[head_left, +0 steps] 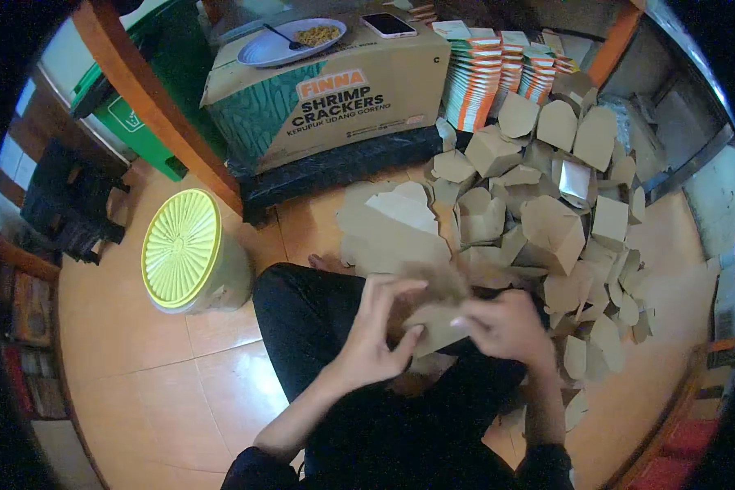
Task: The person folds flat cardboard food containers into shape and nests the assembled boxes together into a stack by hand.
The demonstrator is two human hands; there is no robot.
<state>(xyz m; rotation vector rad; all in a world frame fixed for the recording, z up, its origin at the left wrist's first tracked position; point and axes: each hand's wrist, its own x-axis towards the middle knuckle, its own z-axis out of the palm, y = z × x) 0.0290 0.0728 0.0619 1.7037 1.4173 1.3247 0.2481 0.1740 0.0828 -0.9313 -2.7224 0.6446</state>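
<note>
Between my hands, above my lap, is a brown cardboard piece, partly blurred by motion. My left hand holds its left side, thumb below and fingers curved above. The fingers of my right hand are closed on its right edge. Just beyond lie flat brown cardboard sheets on the floor. Many folded brown cardboard boxes are heaped to the right, one showing a shiny silver patch.
A large carton bears a plate of food with a fork, and a phone. Orange-and-white stacks stand beside it. A yellow-lidded tub is at left, a green bin behind, a black stool further left.
</note>
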